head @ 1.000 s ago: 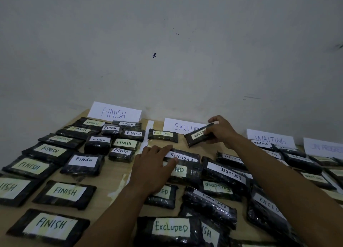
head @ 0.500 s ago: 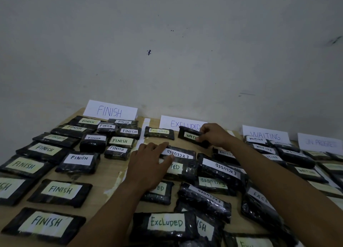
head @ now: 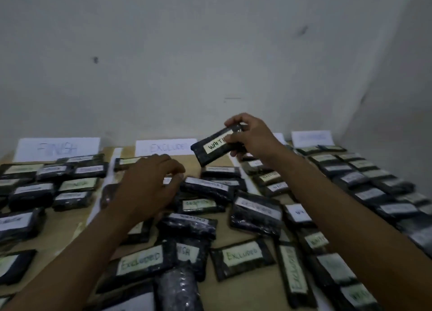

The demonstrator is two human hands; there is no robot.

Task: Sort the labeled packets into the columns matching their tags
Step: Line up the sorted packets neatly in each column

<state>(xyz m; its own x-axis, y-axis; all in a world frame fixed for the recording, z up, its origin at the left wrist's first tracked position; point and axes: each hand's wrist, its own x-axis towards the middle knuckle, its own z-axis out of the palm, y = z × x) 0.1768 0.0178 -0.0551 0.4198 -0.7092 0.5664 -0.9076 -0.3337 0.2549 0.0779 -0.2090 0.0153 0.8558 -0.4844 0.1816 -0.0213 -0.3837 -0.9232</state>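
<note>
Using the EXCLUDED card (head: pixel 163 147) against the wall as my marker: well to its left I see the FINISH card (head: pixel 57 149), with labelled packets (head: pixel 77 185) lined up on the table (head: pixel 63 226) in front of it. Just below the marker my left hand (head: pixel 149 186) sits over a loose pile (head: pixel 256 211) of EXCLUDED packets, fingers bent downward. I cannot tell whether they grip anything or only touch. At the marker's right edge, lifted off the table and tilted, is the WAITING packet (head: pixel 211 150). My right hand (head: pixel 252 140) pinches its right end, fingers curled over the top and thumb on the label. Farther right of the marker, more rows (head: pixel 350 177) of packets run toward me, their labels too blurred to read.
</note>
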